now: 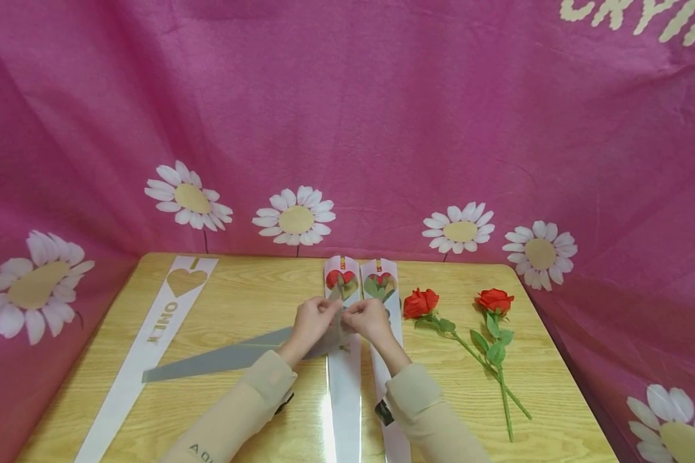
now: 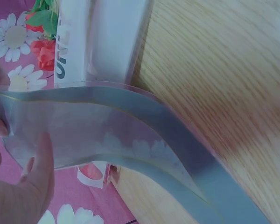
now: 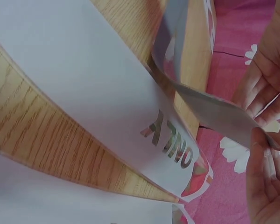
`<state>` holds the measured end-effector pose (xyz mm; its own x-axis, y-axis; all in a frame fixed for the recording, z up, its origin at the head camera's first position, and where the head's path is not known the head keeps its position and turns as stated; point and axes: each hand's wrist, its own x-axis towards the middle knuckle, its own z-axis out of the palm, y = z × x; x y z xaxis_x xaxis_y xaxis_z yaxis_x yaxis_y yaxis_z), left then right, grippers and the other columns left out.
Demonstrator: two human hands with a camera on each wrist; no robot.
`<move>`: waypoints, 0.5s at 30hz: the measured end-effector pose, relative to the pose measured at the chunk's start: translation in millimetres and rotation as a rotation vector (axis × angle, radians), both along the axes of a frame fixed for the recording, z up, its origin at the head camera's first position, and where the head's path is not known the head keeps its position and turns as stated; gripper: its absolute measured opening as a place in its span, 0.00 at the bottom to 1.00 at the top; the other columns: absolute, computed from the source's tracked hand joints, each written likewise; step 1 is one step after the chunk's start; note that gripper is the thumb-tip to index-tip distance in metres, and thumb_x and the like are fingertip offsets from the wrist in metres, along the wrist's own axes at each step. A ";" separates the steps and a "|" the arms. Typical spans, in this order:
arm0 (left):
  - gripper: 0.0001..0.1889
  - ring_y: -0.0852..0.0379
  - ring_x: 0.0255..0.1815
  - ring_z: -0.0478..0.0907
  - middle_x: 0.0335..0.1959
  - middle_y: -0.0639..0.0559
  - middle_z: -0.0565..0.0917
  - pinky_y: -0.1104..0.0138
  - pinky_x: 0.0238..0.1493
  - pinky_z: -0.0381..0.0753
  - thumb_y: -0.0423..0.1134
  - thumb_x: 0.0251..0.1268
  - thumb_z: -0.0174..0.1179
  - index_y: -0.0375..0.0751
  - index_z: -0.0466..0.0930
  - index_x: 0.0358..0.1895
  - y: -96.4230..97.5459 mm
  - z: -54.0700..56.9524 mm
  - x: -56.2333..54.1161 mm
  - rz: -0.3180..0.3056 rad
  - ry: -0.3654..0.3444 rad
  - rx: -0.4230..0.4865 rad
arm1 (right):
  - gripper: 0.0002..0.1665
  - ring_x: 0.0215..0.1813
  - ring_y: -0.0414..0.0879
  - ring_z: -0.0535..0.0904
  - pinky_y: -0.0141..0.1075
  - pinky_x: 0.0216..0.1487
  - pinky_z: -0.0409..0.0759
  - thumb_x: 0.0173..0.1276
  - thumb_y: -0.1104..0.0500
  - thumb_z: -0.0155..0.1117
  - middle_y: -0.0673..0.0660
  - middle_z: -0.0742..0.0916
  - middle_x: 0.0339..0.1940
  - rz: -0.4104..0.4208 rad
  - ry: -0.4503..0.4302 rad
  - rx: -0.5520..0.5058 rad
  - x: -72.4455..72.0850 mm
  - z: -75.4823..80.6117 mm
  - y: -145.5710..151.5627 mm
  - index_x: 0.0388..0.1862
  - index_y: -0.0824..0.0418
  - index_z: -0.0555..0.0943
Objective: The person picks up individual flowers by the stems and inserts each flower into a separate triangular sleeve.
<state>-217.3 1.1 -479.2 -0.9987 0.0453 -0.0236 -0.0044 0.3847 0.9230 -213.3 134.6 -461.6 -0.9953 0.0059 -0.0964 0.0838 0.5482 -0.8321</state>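
Close together over the middle of the table, both hands hold the wide end of a grey, partly see-through flower sleeve (image 1: 226, 359). My left hand (image 1: 311, 323) pinches one side of it; in the left wrist view a finger (image 2: 45, 156) lies against the clear film. With thumb and fingertips, my right hand (image 3: 263, 186) pinches the edge of the opening. The sleeve's narrow tail points left. Beneath the hands lie two white sleeves, a left one (image 1: 344, 379) and a right one (image 1: 380, 366), each with a red rose showing through its heart window.
Two loose red roses, one bloom (image 1: 421, 303) nearer the hands and another (image 1: 494, 301) farther right, lie with crossed stems. A flat white sleeve (image 1: 136, 350) with a heart cut-out lies at the left. A magenta daisy-print cloth (image 1: 370, 141) hangs behind the wooden table (image 1: 255, 276).
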 end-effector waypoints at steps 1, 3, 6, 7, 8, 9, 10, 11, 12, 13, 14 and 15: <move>0.16 0.56 0.22 0.77 0.22 0.47 0.81 0.70 0.21 0.74 0.44 0.63 0.55 0.31 0.79 0.36 0.2 0.3 0.1 0.009 -0.003 -0.003 | 0.05 0.21 0.40 0.77 0.31 0.22 0.77 0.51 0.65 0.65 0.57 0.85 0.20 0.005 0.009 0.007 0.1 -0.3 -1.3 0.24 0.68 0.84; 0.15 0.59 0.22 0.75 0.23 0.48 0.81 0.71 0.21 0.74 0.44 0.63 0.56 0.31 0.79 0.36 0.8 0.7 0.4 0.028 -0.014 -0.001 | 0.05 0.20 0.38 0.75 0.30 0.21 0.76 0.50 0.66 0.65 0.57 0.85 0.20 0.015 0.031 0.031 0.1 -1.3 -3.8 0.24 0.69 0.84; 0.14 0.60 0.22 0.75 0.23 0.46 0.82 0.72 0.22 0.74 0.41 0.62 0.56 0.30 0.80 0.35 1.3 2.1 1.6 0.041 -0.021 0.014 | 0.05 0.19 0.37 0.73 0.28 0.20 0.74 0.49 0.67 0.65 0.58 0.85 0.20 0.033 0.058 0.037 0.6 -2.6 -6.9 0.24 0.69 0.85; 0.14 0.60 0.23 0.75 0.23 0.46 0.82 0.71 0.22 0.74 0.40 0.62 0.56 0.29 0.80 0.35 1.3 2.6 2.1 0.042 -0.021 0.018 | 0.05 0.19 0.37 0.73 0.28 0.19 0.74 0.49 0.66 0.65 0.58 0.85 0.20 0.040 0.066 0.038 0.8 -2.8 -7.8 0.24 0.69 0.85; 0.13 0.60 0.23 0.75 0.24 0.45 0.82 0.72 0.22 0.74 0.40 0.61 0.57 0.29 0.80 0.35 1.6 2.8 2.5 0.046 -0.027 0.023 | 0.05 0.18 0.37 0.73 0.28 0.19 0.74 0.49 0.66 0.66 0.59 0.85 0.20 0.046 0.074 0.042 1.0 -2.9 -8.6 0.24 0.69 0.85; 0.13 0.60 0.23 0.75 0.24 0.45 0.82 0.72 0.22 0.74 0.39 0.61 0.57 0.29 0.80 0.35 1.7 2.8 2.8 0.048 -0.033 0.027 | 0.05 0.18 0.37 0.73 0.27 0.19 0.73 0.49 0.66 0.66 0.59 0.85 0.19 0.047 0.069 0.037 1.5 -2.6 -9.3 0.24 0.69 0.85; 0.13 0.60 0.23 0.75 0.24 0.45 0.82 0.72 0.23 0.74 0.39 0.62 0.57 0.29 0.80 0.36 1.9 2.9 3.2 0.049 -0.039 0.030 | 0.05 0.17 0.37 0.73 0.27 0.19 0.73 0.49 0.66 0.66 0.59 0.85 0.19 0.048 0.067 0.032 1.8 -2.3 -10.0 0.24 0.69 0.85; 0.12 0.60 0.24 0.76 0.25 0.45 0.82 0.72 0.23 0.75 0.39 0.62 0.56 0.29 0.80 0.36 2.0 2.8 3.4 0.050 -0.045 0.034 | 0.05 0.17 0.37 0.73 0.28 0.19 0.73 0.49 0.66 0.66 0.59 0.85 0.19 0.052 0.068 0.032 2.1 -2.4 -10.4 0.24 0.69 0.85; 0.12 0.60 0.24 0.76 0.25 0.44 0.82 0.72 0.23 0.75 0.38 0.62 0.56 0.29 0.80 0.36 2.1 2.6 3.9 0.052 -0.049 0.037 | 0.05 0.17 0.37 0.73 0.28 0.19 0.73 0.49 0.66 0.66 0.58 0.85 0.19 0.057 0.070 0.034 2.2 -2.8 -10.6 0.24 0.69 0.85; 0.12 0.60 0.24 0.76 0.26 0.44 0.82 0.72 0.24 0.75 0.38 0.62 0.56 0.29 0.80 0.37 2.2 2.4 4.3 0.055 -0.055 0.038 | 0.05 0.17 0.36 0.73 0.28 0.19 0.73 0.49 0.66 0.66 0.58 0.85 0.19 0.058 0.065 0.033 2.2 -3.0 -10.9 0.24 0.69 0.85; 0.13 0.60 0.25 0.76 0.27 0.44 0.83 0.72 0.24 0.75 0.38 0.62 0.56 0.29 0.80 0.38 2.4 2.0 4.4 0.057 -0.059 0.043 | 0.05 0.17 0.36 0.73 0.28 0.19 0.73 0.49 0.66 0.67 0.58 0.85 0.19 0.058 0.060 0.030 2.1 -3.3 -10.9 0.23 0.69 0.84; 0.13 0.60 0.25 0.76 0.27 0.44 0.83 0.72 0.24 0.76 0.38 0.62 0.56 0.29 0.80 0.38 2.6 1.7 4.7 0.059 -0.059 0.045 | 0.05 0.17 0.36 0.73 0.28 0.19 0.73 0.50 0.65 0.67 0.57 0.85 0.19 0.059 0.052 0.028 2.1 -3.9 -10.9 0.23 0.68 0.84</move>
